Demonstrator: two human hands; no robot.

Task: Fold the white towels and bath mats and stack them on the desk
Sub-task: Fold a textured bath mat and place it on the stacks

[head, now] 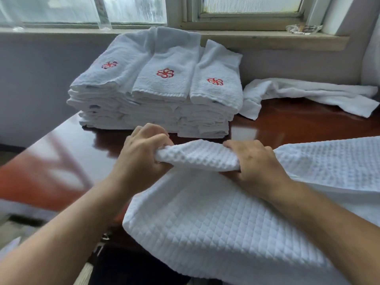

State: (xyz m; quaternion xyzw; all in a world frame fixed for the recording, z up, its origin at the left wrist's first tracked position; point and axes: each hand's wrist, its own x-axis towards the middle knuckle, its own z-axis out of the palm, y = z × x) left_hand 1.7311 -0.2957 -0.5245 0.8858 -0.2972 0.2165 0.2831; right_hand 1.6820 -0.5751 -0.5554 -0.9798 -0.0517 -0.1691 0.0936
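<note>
- Closest to me, the white waffle bath mat (205,233) hangs over the near edge of the surface (287,128) and spreads away to my right side.
- At the far side of the mat, one part of the cloth is lifted and gathered into a thick fold between my two grips.
- My left grip (141,153) is closed on the left end of this fold, with the fingers curled over the top and the thumb below.
- My right grip (253,163) is closed on the right end of the same fold, fingers curled over the cloth; the thumb I cannot see.
- Just behind both grips, the folded towels (160,95) stand on the glossy red-brown surface in three piles side by side, and each top towel shows a red flower emblem (165,73).
- Just beside the right pile, a loose towel (308,93) lies unfolded and wrinkled on the surface.
- Farthest from me, the window sill (267,39) runs along the wall, and a clear glass object (304,28) rests near its right end; what it is I cannot tell.
</note>
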